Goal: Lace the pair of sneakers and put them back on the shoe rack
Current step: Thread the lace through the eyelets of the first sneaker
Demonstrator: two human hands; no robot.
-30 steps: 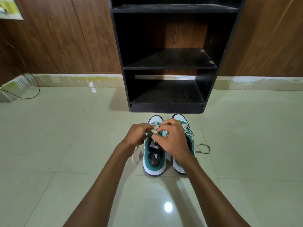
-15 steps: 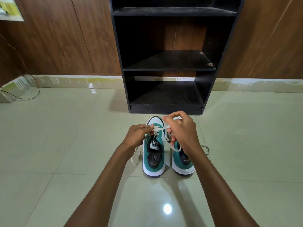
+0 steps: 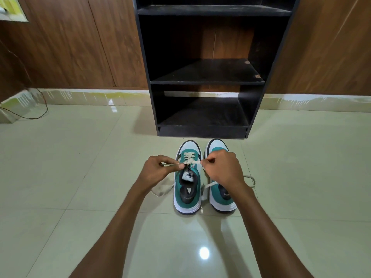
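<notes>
Two teal and white sneakers stand side by side on the tiled floor, toes toward the black shoe rack [image 3: 204, 83]. The left sneaker [image 3: 187, 189] has a cream lace [image 3: 190, 161] stretched sideways across its upper eyelets. My left hand [image 3: 158, 169] pinches the lace end on the left of that shoe. My right hand [image 3: 222, 167] pinches the other end, hovering over the right sneaker [image 3: 222, 199] and hiding its tongue. Loose lace trails on the floor on both sides of the pair.
The rack has dark shelves with nothing on them and stands against a wood-panelled wall [image 3: 80, 47]. A thin cable [image 3: 36, 115] lies on the floor at the far left. Glossy pale tiles [image 3: 80, 177] surround the shoes.
Both hands have moved apart from over the left sneaker, drawing the lace taut sideways. The right hand shifted right, uncovering the left shoe's tongue.
</notes>
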